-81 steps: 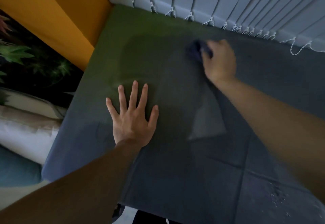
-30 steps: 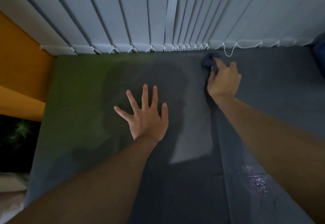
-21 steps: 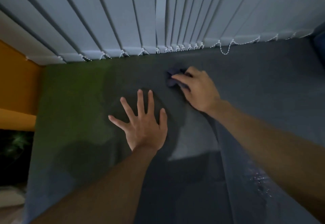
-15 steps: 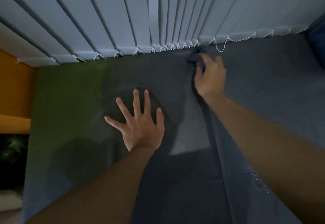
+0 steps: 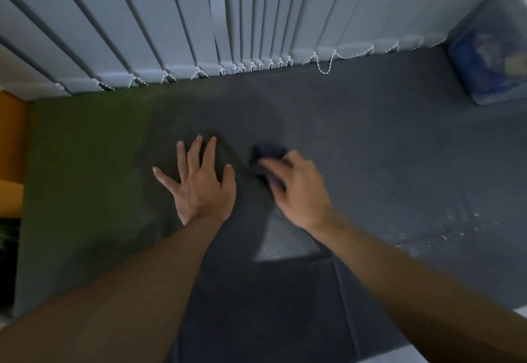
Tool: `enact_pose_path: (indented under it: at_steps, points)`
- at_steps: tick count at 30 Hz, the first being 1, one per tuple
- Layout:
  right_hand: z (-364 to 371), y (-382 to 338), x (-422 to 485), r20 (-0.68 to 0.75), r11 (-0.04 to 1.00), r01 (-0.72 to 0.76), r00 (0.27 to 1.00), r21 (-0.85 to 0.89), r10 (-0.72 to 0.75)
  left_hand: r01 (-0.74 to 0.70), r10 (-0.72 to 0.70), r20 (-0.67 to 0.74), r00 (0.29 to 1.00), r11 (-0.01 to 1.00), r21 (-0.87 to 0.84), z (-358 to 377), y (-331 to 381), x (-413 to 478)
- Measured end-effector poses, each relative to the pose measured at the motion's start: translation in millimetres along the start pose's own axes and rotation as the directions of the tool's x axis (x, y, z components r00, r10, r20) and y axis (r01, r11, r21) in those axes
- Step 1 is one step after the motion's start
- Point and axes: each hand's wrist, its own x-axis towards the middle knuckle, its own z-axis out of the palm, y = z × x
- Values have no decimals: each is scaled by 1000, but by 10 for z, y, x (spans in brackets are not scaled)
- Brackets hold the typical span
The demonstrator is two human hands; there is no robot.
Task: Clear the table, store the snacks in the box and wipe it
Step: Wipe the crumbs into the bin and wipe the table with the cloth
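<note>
Back from the far edge under the blinds comes the right hand (image 5: 299,194), drawn toward the middle of the table (image 5: 399,148) since half a second ago, and a box has come into sight at the far right; nearest the person, both bare forearms reach out over the dark grey top; to the right of them a patch of water drops (image 5: 445,237) glistens on the surface; further on, the left hand (image 5: 202,188) lies flat on the table, palm down, fingers straight and spread wide, holding nothing; just beside it the right hand has its fingers curled over a dark blue cloth (image 5: 266,157), gripping it and pressing it onto the tabletop, the cloth poking out beyond the fingertips and blurred; the left part of the table has a greenish cast, and an orange wall (image 5: 11,145) stands past that edge; along the far edge hang pale vertical blinds (image 5: 171,20), a bead chain (image 5: 325,66) looping between their lower ends; in the far right corner the box (image 5: 490,57) sits on the table, see-through, something blue inside, too blurred to make out.
</note>
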Motion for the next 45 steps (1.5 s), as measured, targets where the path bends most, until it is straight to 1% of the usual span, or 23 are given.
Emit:
enact_pose_path:
  at_steps: [2,3,5,7,9,13,15,17,19,21,23,25,26,28,30,31,33,35,37,39,42,43,45]
  points:
    - [-42,24,-140,108,987,159,982,-1,-158,-73,68,-45,997,991,-111,-24,-72,-29]
    - [-59,108,-118,101,991,124,988,-42,-120,-108,100,-60,993,983,-146,-31,-108,-46]
    - [-97,252,-49,-31,987,-111,994,-118,108,-185,177,-75,981,976,-118,-50,-163,-113]
    - [-76,226,-44,-137,934,-352,930,-68,340,-244,240,-88,967,970,-26,-60,-186,-247]
    - [-23,-8,-165,-123,921,-390,914,-3,387,-245,246,-78,966,969,17,-49,-161,-474]
    - [-64,-218,-651,115,999,38,992,38,-42,-236,234,32,972,966,100,119,-74,-916]
    - [-152,19,-665,122,994,100,988,-39,-95,-238,232,50,971,955,179,189,-80,-965]
    - [-239,239,-611,-38,977,-175,984,-122,172,-241,235,51,971,944,227,228,-83,-946]
    - [-297,279,-688,-144,890,-453,885,-52,442,-231,224,59,973,945,230,251,-56,-932]
    - [-280,126,-949,-114,924,-383,918,-3,380,-216,212,39,976,955,202,259,-8,-945]
    - [-293,-35,-1321,-6,990,-136,991,20,137,-205,204,24,979,965,165,249,31,-963]
    - [-393,0,-1574,85,1000,18,996,6,-19,-196,194,26,981,972,128,224,80,-981]
    - [-446,98,-1612,72,1000,13,997,-18,-11,-207,205,34,978,971,118,216,116,-992]
    - [-523,328,-1622,-72,979,-193,979,-62,188,-289,282,71,957,949,124,223,236,-1025]
    - [-548,417,-1656,-204,896,-444,880,-28,430,-382,371,104,923,916,121,292,412,-1061]
    - [-537,362,-1700,-222,875,-485,854,-9,471,-409,398,114,911,905,113,339,516,-1082]
    - [-488,175,-1869,-134,924,-381,916,14,379,-434,421,123,898,896,99,427,719,-1121]
    - [-505,100,-2102,-17,989,-146,989,-15,146,-441,427,135,894,892,100,496,888,-1149]
    - [-618,354,-2210,-21,996,-70,997,-49,69,-466,455,130,881,882,71,535,1028,-1178]
    - [-760,718,-2245,-172,963,-254,956,-87,237,-478,468,136,873,878,43,560,1174,-1223]
    - [-865,970,-2313,-350,805,-593,756,-9,553,-440,406,200,891,881,173,674,1367,-1293]
    - [-821,902,-2341,-349,794,-607,743,7,571,-438,396,204,895,867,239,702,1392,-1310]
    - [-699,669,-2414,-259,868,-496,839,-2,479,-432,386,204,900,854,290,732,1394,-1302]
